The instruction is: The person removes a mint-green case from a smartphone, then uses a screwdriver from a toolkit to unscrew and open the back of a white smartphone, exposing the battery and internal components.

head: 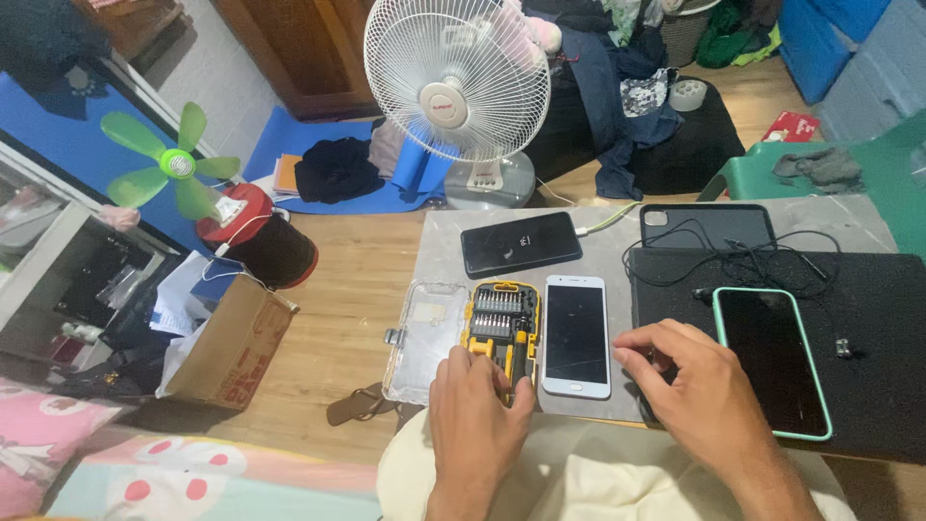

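Observation:
My left hand [477, 410] rests on the lower end of a yellow and black screwdriver bit set [502, 323], fingers curled over the driver handle in it. Its clear lid [424, 338] lies open to the left. A white phone [576, 335] lies face up just right of the set. My right hand [690, 386] sits on the near left corner of a black mat [868, 289], fingers bent, holding nothing I can see. A phone in a mint green case [772, 362] lies on that mat beside it.
A black phone [521, 243] with a cable and a dark tablet [709, 227] lie further back on the grey table [617, 256]. Black wires [762, 256] trail over the mat. A white standing fan [458, 87], a small green fan [174, 164] and a cardboard box [236, 347] stand on the wooden floor.

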